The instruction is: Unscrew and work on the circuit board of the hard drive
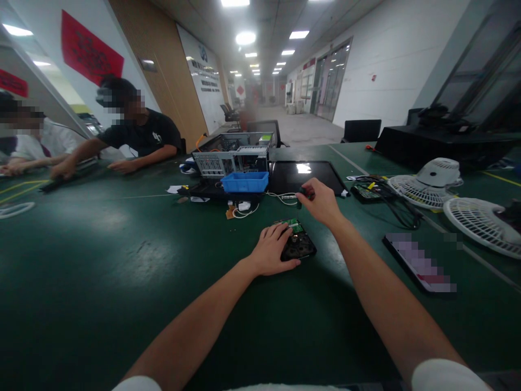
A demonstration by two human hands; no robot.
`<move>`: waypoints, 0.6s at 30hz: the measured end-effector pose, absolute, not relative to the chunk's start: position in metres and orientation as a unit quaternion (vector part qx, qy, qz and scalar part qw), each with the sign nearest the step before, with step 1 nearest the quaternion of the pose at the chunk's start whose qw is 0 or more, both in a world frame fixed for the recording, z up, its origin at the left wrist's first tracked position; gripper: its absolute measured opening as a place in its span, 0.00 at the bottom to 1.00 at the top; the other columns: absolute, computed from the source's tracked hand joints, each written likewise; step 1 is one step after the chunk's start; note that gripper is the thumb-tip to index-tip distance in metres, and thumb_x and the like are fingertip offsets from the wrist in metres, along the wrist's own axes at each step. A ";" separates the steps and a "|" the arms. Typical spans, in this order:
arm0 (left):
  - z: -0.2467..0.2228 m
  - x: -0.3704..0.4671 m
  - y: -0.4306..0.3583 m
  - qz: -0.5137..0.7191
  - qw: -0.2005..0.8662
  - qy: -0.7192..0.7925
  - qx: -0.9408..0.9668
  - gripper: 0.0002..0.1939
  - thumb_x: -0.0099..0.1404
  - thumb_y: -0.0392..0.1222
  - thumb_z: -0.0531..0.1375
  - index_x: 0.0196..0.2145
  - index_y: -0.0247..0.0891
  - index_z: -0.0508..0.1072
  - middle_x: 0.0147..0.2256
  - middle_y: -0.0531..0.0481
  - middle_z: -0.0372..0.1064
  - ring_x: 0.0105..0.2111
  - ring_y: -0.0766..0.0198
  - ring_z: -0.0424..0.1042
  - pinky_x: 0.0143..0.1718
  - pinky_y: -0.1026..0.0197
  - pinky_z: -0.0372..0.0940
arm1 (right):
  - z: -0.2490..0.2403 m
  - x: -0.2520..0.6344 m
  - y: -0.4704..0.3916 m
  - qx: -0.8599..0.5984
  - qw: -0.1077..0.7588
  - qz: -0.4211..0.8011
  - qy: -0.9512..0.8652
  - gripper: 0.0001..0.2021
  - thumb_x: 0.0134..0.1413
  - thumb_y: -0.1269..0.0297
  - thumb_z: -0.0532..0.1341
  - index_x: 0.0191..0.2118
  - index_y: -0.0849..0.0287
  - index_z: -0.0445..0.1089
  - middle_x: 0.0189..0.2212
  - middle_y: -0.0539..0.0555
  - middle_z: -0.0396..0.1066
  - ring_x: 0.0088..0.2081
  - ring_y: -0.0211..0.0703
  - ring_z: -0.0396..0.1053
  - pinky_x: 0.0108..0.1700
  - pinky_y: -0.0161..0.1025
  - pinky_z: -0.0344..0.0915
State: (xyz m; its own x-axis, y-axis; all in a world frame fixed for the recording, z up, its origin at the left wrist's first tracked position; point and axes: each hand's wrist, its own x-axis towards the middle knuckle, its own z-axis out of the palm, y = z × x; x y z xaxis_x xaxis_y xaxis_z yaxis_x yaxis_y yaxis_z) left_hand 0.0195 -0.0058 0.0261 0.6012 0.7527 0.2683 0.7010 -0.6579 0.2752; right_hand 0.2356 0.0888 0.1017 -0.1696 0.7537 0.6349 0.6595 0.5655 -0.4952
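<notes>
Near the middle of the table lies an opened black device (300,247) with a green circuit board showing at its far end. My left hand (271,251) holds it from the left, fingers over its far left part and thumb along its near edge. That hand covers part of the device. Above and beyond it, my right hand (321,203) is closed in a pinch on a small dark tool (299,205), which looks like a screwdriver pointing down. The tool is apart from the device, and the fingers hide most of it.
Beyond my hands stand a blue tray (245,182), an open computer case (232,162) and a dark flat screen (307,176). White fan parts (432,182), cables and a phone (419,263) lie to the right. Two people work at the left, one in a black shirt (142,136).
</notes>
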 end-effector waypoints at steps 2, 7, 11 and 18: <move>0.025 0.020 -0.005 0.184 0.070 0.409 0.891 0.51 0.60 0.71 0.60 0.71 0.41 0.51 0.69 0.38 0.49 0.68 0.40 0.47 0.66 0.37 0.45 | 0.099 0.235 0.091 -0.471 0.454 0.045 -0.755 0.11 0.57 0.58 0.64 0.42 0.57 0.68 0.36 0.57 0.74 0.36 0.47 0.72 0.40 0.43 0.69; 0.023 0.020 -0.005 0.184 0.071 0.409 0.891 0.51 0.59 0.71 0.60 0.70 0.41 0.51 0.69 0.37 0.49 0.68 0.39 0.47 0.66 0.37 0.45 | 0.094 0.233 0.093 -0.482 0.464 0.058 -0.741 0.11 0.56 0.61 0.64 0.44 0.58 0.67 0.34 0.57 0.75 0.35 0.49 0.74 0.40 0.44 0.69; 0.025 0.019 -0.005 0.185 0.071 0.408 0.891 0.51 0.59 0.71 0.60 0.70 0.42 0.51 0.69 0.38 0.49 0.68 0.39 0.47 0.66 0.37 0.46 | 0.092 0.231 0.092 -0.494 0.466 0.051 -0.732 0.13 0.55 0.59 0.65 0.44 0.57 0.67 0.34 0.57 0.75 0.35 0.50 0.75 0.38 0.45 0.70; 0.025 0.019 -0.005 0.179 0.068 0.410 0.892 0.51 0.60 0.71 0.60 0.70 0.39 0.51 0.69 0.36 0.49 0.68 0.39 0.47 0.66 0.37 0.45 | 0.088 0.231 0.095 -0.486 0.498 0.062 -0.716 0.17 0.54 0.58 0.66 0.47 0.57 0.67 0.39 0.59 0.77 0.37 0.50 0.76 0.39 0.46 0.72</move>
